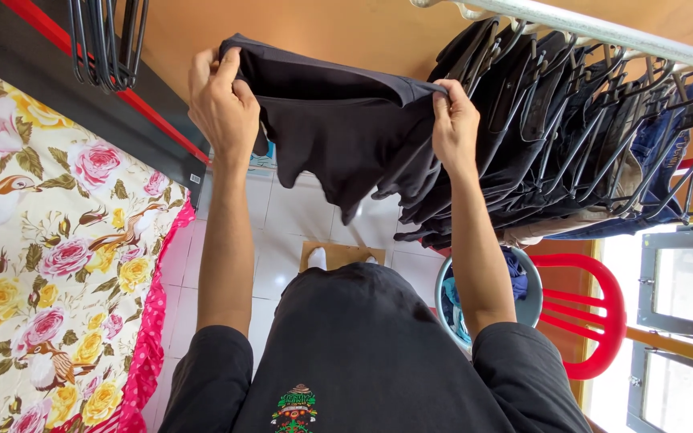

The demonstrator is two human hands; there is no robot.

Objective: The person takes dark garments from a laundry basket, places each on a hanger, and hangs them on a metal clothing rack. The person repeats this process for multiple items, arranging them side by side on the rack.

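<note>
A black garment (346,132) — shorts or trousers, hard to tell which — hangs stretched flat by its waistband between two raised hands. The band runs level across the top; the cloth below drops in loose, uneven folds, just beside the hung clothes.

A small white rectangular sticker label with dark print (195,178) is sitting on the black bed frame's end, just above the pink ruffled edge of the floral bedspread. A flat brown cardboard sheet (338,253), possibly a flattened box, is lying on the white tiled floor, with white-socked feet standing on it. A round green, red and white printed emblem (294,407) is showing on the black shirt front at the bottom edge; no screens are showing.
</note>
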